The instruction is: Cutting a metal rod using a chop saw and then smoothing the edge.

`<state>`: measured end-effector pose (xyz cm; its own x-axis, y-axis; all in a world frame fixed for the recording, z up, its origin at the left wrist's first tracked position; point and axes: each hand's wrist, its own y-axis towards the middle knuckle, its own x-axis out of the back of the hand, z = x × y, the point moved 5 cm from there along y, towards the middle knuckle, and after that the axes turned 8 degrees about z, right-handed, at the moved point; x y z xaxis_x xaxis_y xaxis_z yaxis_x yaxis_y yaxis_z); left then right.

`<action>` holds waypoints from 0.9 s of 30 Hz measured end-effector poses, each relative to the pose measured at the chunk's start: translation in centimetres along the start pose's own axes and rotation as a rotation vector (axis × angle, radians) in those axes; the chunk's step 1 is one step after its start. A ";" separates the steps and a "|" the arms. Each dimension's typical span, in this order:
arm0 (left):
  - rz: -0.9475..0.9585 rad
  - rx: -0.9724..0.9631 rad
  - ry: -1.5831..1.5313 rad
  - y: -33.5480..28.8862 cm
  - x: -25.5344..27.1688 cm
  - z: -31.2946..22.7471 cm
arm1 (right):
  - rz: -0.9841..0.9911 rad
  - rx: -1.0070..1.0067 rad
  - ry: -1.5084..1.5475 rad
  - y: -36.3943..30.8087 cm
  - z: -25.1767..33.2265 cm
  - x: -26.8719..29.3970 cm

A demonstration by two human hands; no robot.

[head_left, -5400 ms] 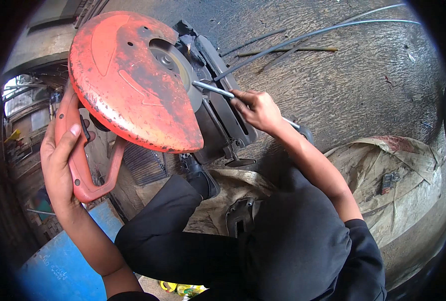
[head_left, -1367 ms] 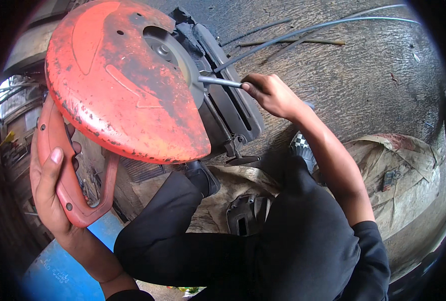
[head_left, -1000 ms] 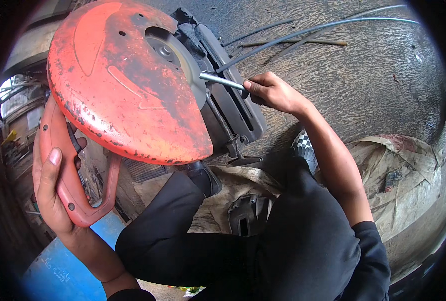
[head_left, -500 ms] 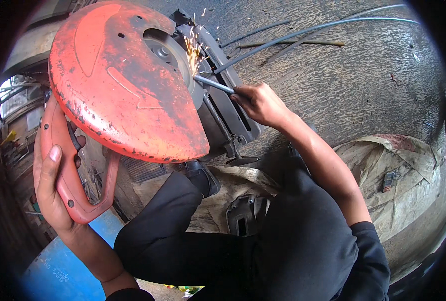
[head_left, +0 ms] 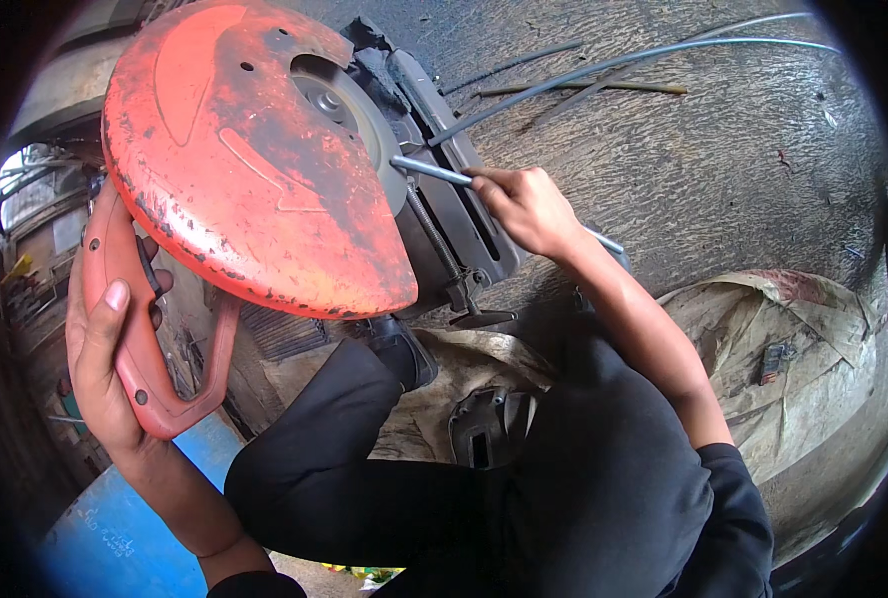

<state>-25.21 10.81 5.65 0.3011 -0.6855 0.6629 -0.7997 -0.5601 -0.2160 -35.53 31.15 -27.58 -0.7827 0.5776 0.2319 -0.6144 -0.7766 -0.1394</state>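
Observation:
A cut-off saw with a worn red blade guard [head_left: 254, 169] fills the upper left. My left hand [head_left: 105, 349] is wrapped round its red loop handle [head_left: 125, 299], the thumb lying along the side and fingertips showing by the trigger. My right hand [head_left: 529, 209] grips a grey metal rod [head_left: 429, 170]. One end of the rod is at the edge of the grey cutting disc [head_left: 379, 135]; whether they touch I cannot tell. The other end shows beyond my wrist. Beneath the rod lies the saw's dark base [head_left: 464, 229] with a threaded clamp screw [head_left: 434, 234].
Long grey rods [head_left: 603, 75] and a brownish rod [head_left: 623, 88] lie on the wet, dark ground beyond the saw. A dirty cloth sheet [head_left: 813, 359] with a small dark object [head_left: 773, 363] on it is at the right. Something blue [head_left: 135, 528] sits lower left.
The sparks at the disc have stopped. My right hand has turned slightly, and the rod's far end now shows past my wrist. My left hand keeps its hold on the handle.

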 end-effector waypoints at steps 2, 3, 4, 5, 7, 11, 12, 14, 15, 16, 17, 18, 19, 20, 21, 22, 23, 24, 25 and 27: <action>0.004 0.130 0.092 0.1 0.5 0.4 | 0.082 -0.040 0.112 0.3 -0.7 -0.2; 0.066 0.103 0.074 0.1 0.2 0.3 | 0.146 -0.083 0.282 0.4 -1.2 -0.5; 0.063 0.072 0.054 0.1 0.1 0.2 | 0.205 -0.155 0.438 0.4 -1.7 -0.9; 0.020 0.067 0.042 0.0 0.2 0.3 | 0.247 -0.158 0.539 0.4 -1.9 -1.0; 0.030 0.005 0.034 -0.1 -0.3 0.1 | 0.313 -0.176 0.641 0.5 -2.1 -1.3; -0.009 -0.025 0.018 -0.1 -0.6 -0.1 | 0.450 -0.218 0.760 0.3 -1.5 -2.8; -0.011 -0.026 0.018 -0.1 -0.6 -0.2 | 0.451 -0.239 0.754 0.2 -1.4 -3.2; -0.026 -0.018 0.018 0.0 -0.5 -0.1 | 0.420 -0.222 0.752 0.2 -1.1 -3.7; 0.008 -0.037 0.005 0.0 -0.5 -0.2 | 0.405 -0.238 0.736 0.2 -1.2 -3.8; 0.014 -0.027 -0.008 0.0 -0.5 -0.2 | 0.413 -0.266 0.730 0.1 -1.4 -4.0; 0.020 -0.016 -0.021 0.0 -0.4 -0.1 | 0.378 -0.227 0.669 0.2 -1.4 -3.9; 0.021 -0.015 -0.021 -0.1 -0.4 0.0 | 0.339 -0.191 0.597 0.3 -1.5 -3.7; 0.018 -0.023 -0.047 -0.1 -0.4 0.0 | 0.342 -0.191 0.607 0.3 -1.6 -3.8; 0.020 -0.042 -0.085 -0.1 -0.4 0.0 | 0.279 -0.105 0.467 0.5 -1.4 -3.3; 0.017 -0.030 -0.075 -0.1 -0.3 0.0 | 0.208 -0.030 0.311 0.5 -1.2 -2.8; 0.023 -0.010 -0.082 -0.1 -0.3 0.1 | 0.215 -0.021 0.328 0.5 -1.1 -2.8; -0.014 0.013 -0.086 -0.2 -0.1 0.2 | 0.188 -0.021 0.273 0.4 -1.0 -2.6; 0.026 0.008 -0.088 -0.1 -0.2 0.2 | 0.160 -0.020 0.218 0.3 -0.9 -2.3; 0.003 0.004 -0.066 -0.2 0.0 0.2 | 0.161 -0.018 0.218 0.2 -0.7 -2.3; -0.021 0.000 -0.043 -0.2 0.2 0.1 | 0.110 0.002 0.150 0.0 -0.3 -1.9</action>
<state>-24.91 10.73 5.73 0.3397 -0.6933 0.6356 -0.7930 -0.5744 -0.2027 -34.06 30.09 -28.30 -0.8513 0.5201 0.0690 -0.5242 -0.8376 -0.1538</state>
